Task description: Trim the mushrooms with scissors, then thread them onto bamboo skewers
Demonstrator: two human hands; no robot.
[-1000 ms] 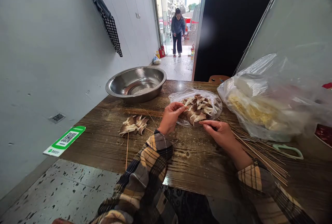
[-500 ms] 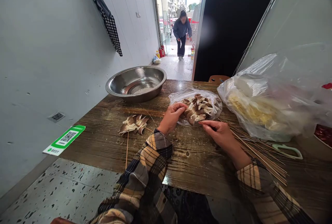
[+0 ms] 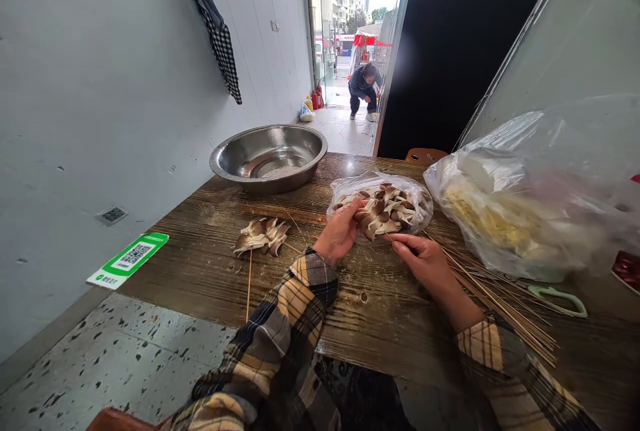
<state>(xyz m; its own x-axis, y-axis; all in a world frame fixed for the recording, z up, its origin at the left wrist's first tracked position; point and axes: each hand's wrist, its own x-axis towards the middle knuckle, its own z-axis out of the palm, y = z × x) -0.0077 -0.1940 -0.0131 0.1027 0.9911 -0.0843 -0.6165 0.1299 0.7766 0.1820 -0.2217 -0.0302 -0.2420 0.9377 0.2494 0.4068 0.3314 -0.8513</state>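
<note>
My left hand (image 3: 341, 231) is closed on mushroom pieces at the near left edge of a clear plastic bag (image 3: 345, 186) full of brown-and-white mushrooms (image 3: 387, 208). Between the thumb and forefinger of my right hand (image 3: 423, 261) is the end of a thin wooden skewer (image 3: 389, 237), whose other end is hidden at the mushrooms. Skewered mushrooms (image 3: 261, 236) lie on the wooden table (image 3: 350, 324) to the left of my left hand, with skewer sticks showing. More loose skewers (image 3: 505, 308) lie beside and beyond my right forearm.
A steel basin (image 3: 270, 158) stands at the table's back left. On the right are a large plastic bag (image 3: 493, 211) with yellow food and a pale green scissor handle (image 3: 557, 299). A QR-code card (image 3: 129, 260) lies at the left edge. A person (image 3: 365, 90) crouches in the doorway.
The person in the doorway has gone from bending forward to crouching. The fingers of my left hand have shifted slightly on the mushrooms. The whole view has shifted slightly.
</note>
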